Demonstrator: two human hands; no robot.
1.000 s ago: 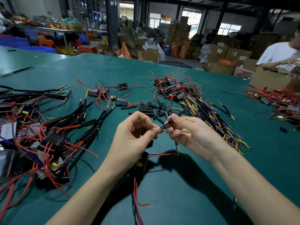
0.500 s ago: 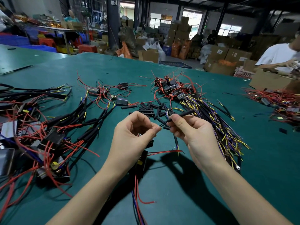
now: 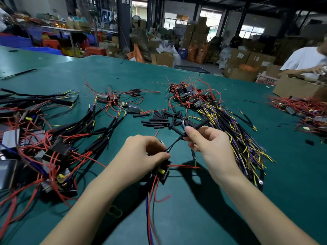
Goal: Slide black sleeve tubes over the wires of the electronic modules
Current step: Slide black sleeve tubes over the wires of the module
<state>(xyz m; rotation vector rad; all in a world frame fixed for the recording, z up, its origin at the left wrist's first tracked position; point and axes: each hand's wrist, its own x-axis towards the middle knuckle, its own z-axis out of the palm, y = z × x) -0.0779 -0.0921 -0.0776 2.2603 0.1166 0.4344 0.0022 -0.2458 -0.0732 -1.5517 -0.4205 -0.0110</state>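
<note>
fingertips (image 3: 190,129) of right hand (image 3: 208,145) pinch black sleeve tube (image 3: 198,125) on wires (image 3: 174,145) above green table (image 3: 203,209), left hand (image 3: 141,156) curled around module (image 3: 161,171), loose tubes (image 3: 161,119) lying beyond.

Black sleeve tube (image 3: 195,126) in right hand (image 3: 207,144), module (image 3: 161,171) in left hand (image 3: 141,154).

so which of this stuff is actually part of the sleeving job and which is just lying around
In the job:
- left hand gripping the black module with yellow part
- right hand pinching the black sleeve tube over its wires
- pile of loose black sleeve tubes

Lying about:
- brown cardboard box
- long black rod
</note>
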